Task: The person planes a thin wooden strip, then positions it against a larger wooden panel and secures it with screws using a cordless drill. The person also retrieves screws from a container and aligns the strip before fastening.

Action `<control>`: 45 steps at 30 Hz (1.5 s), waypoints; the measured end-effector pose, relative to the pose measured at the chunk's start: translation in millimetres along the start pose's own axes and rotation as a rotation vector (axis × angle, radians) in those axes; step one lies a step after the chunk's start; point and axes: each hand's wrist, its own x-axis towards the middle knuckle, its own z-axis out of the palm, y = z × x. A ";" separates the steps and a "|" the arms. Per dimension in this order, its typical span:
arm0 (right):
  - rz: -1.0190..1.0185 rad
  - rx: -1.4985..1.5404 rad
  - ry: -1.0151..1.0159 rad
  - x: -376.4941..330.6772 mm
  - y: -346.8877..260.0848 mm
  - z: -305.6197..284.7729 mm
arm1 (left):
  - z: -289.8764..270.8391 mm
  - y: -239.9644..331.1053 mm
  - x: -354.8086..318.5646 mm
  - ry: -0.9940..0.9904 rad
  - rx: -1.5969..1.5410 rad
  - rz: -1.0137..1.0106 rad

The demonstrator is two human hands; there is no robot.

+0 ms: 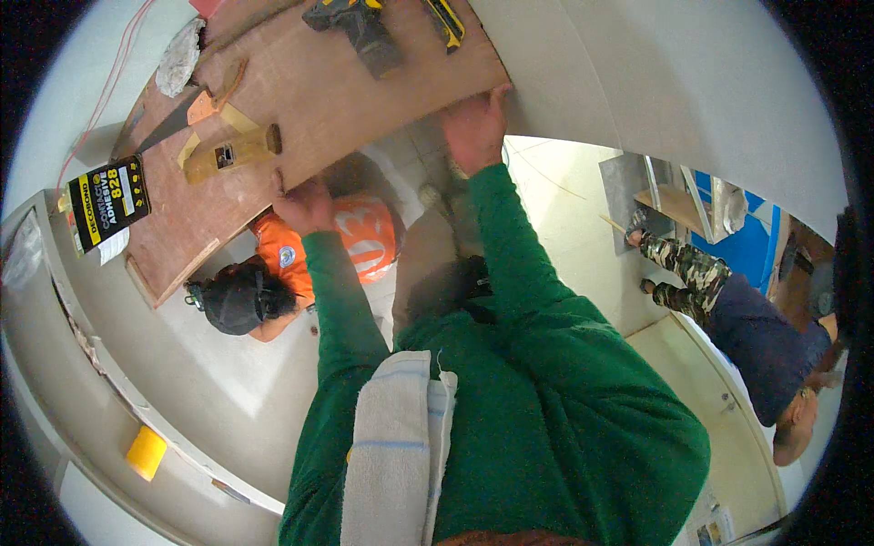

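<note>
fingers (499, 102) of left hand (308, 207) and right hand (475, 130) at edge of wooden board (341, 109), partly hidden, grip unclear

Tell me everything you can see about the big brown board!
The big brown board is flat and looks like wood, with faint streaks and a fairly straight near edge. It runs out of the picture at the top. The left hand and right hand touch its near edge. A yellowish bottle and a black-and-yellow power tool rest on it.
</note>
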 end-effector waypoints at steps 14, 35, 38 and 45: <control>0.012 -0.565 -0.036 30.8 -23.6 -14.3 | -5.1 -9.2 -11.2 -0.282 -0.646 0.186; 0.106 -0.635 -0.346 45.1 -50.8 -3.1 | -22.3 46.3 60.9 -0.075 -0.684 0.505; 0.116 -0.683 -0.347 43.1 -51.8 0.2 | -19.5 43.4 64.4 -0.064 -0.661 0.538; 0.060 -0.819 -0.361 30.6 -43.7 9.2 | -8.2 49.2 48.5 -0.011 -0.719 0.537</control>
